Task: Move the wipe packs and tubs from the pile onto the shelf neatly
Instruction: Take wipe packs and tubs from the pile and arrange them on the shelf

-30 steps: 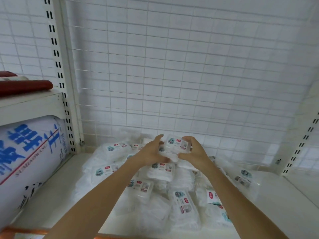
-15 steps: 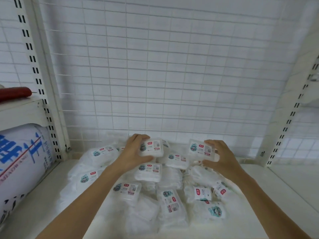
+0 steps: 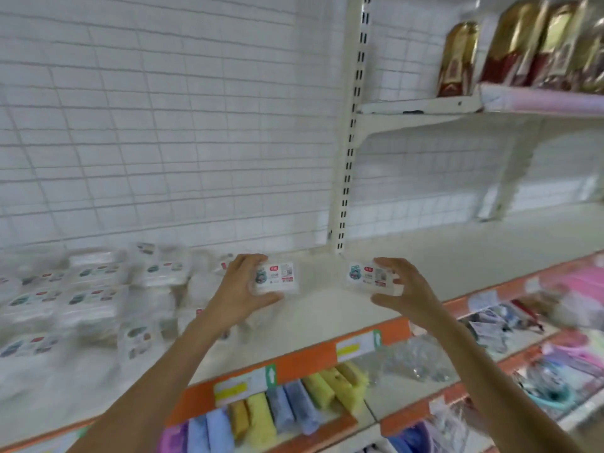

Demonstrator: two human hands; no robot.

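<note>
centrally, above the white shelf (image 3: 327,308), the left hand (image 3: 240,291) grips one wipe pack (image 3: 277,277) by its left end and the right hand (image 3: 407,289) grips a second wipe pack (image 3: 367,276) by its right end, the two packs held apart with labels facing the camera. left of the shelf's slotted upright (image 3: 348,158), the blurred pile (image 3: 85,289) of wipe packs lies on the shelf, beside the left hand.
</note>
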